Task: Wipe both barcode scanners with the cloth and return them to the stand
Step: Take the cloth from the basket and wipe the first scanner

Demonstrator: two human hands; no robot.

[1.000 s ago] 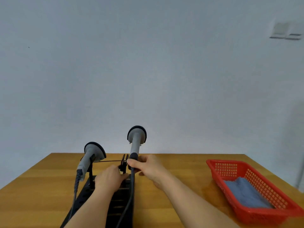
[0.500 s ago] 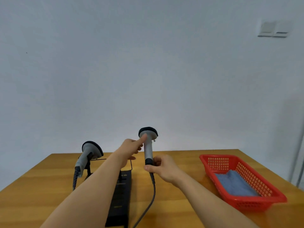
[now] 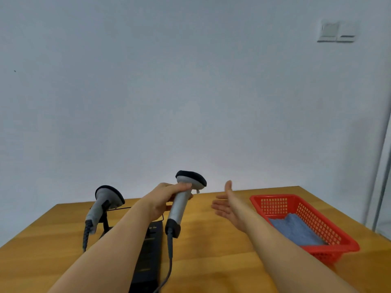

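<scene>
Left hand (image 3: 163,199) curls around one grey scanner's (image 3: 182,199) neck above the wooden worktop (image 3: 211,250); right hand (image 3: 227,205), fingers spread, holds nothing. Two scanners in all: the second (image 3: 103,204) sits on the black stand (image 3: 148,256) at nine o'clock. At three o'clock, one red basket (image 3: 330,231) holds one blue cloth (image 3: 296,229). No legible writing

No legible text, label, brand, number or sign in view. Scanner (image 3: 183,199) in my left hand (image 3: 163,199): housing shows no readable marking. Second scanner (image 3: 103,203), black stand (image 3: 148,256), red basket (image 3: 317,224), wall switch plate (image 3: 336,31): no readable print.
</scene>
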